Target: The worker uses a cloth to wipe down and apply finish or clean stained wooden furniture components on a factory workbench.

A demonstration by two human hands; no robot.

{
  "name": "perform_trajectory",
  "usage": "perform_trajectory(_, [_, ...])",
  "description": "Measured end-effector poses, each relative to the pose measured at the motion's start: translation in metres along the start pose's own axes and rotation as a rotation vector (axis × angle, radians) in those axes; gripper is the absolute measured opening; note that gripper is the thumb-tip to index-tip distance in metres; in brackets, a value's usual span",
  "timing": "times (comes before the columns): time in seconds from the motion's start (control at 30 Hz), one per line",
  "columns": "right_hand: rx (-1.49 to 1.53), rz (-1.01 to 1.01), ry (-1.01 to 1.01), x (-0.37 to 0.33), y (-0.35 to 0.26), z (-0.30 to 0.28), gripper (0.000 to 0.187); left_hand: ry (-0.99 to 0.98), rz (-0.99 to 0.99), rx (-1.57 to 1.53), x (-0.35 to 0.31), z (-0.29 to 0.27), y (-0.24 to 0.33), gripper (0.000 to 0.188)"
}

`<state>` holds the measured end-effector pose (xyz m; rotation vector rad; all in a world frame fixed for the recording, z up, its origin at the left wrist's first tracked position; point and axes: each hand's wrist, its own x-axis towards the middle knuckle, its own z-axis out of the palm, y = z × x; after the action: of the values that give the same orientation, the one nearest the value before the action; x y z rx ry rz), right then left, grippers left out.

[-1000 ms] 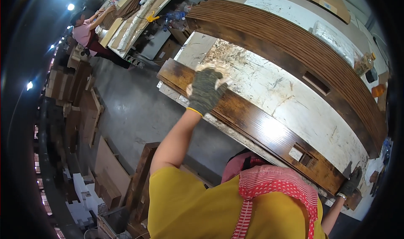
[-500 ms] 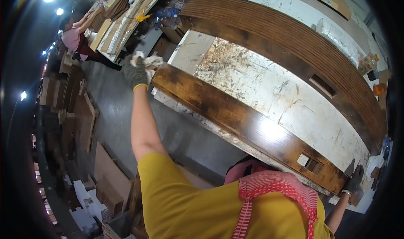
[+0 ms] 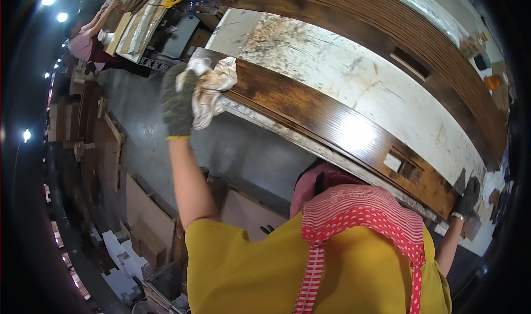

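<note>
Left hand, head view: gloved hand [image 3: 180,101] is gripping a stained white cloth [image 3: 213,87], its forearm pointing away from the body.
Right hand: dark-gloved hand [image 3: 469,196] is resting at the board's right end; whether its fingers are closing on the edge, I cannot tell.
Clear jar: jar [image 3: 474,44] is standing beyond the slatted wood [image 3: 354,21], its contents too blurred to name.
Orange container: container [image 3: 492,82] is sitting near the jar.
Brown board: board [image 3: 310,106] is lying along the near edge of the white worktable [image 3: 354,87], its long axis running upper left to lower right, its cutout [image 3: 404,164] sitting toward the right end, the cloth draping over its left.
</note>
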<state>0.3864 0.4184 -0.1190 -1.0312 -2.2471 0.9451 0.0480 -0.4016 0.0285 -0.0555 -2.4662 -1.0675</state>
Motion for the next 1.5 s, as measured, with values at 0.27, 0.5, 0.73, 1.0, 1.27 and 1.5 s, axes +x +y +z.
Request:
perform_trajectory(0.27, [0.109, 0.016, -0.002, -0.018, -0.033, 0.015, 0.043, 0.059, 0.173, 0.084, -0.073, 0.124, 0.009, 0.039])
perform_trajectory(0.5, [0.151, -0.048, 0.006, -0.015, -0.027, 0.016, 0.039, -0.429, 0.628, 0.051, -0.158, 0.133, 0.130, 0.041])
perform_trajectory(0.73, [0.134, -0.016, -0.018, -0.013, -0.035, 0.013, 0.036, -0.010, -0.077, 0.111, -0.071, 0.098, 0.043, 0.035])
perform_trajectory(1.0, [0.267, -0.068, -0.039, -0.020, -0.042, 0.019, 0.031, -0.143, 0.349, 0.061, -0.182, 0.159, 0.122, 0.030])
perform_trajectory(1.27, [0.582, 0.071, -0.056, -0.030, -0.046, -0.028, 0.035, -0.201, -0.139, -0.258, -0.154, 0.138, 0.159, 0.040])
perform_trajectory(1.5, [0.844, 0.102, -0.014, -0.013, 0.043, -0.088, 0.039, -0.091, 0.249, 0.130, -0.197, 0.176, 0.143, 0.036])
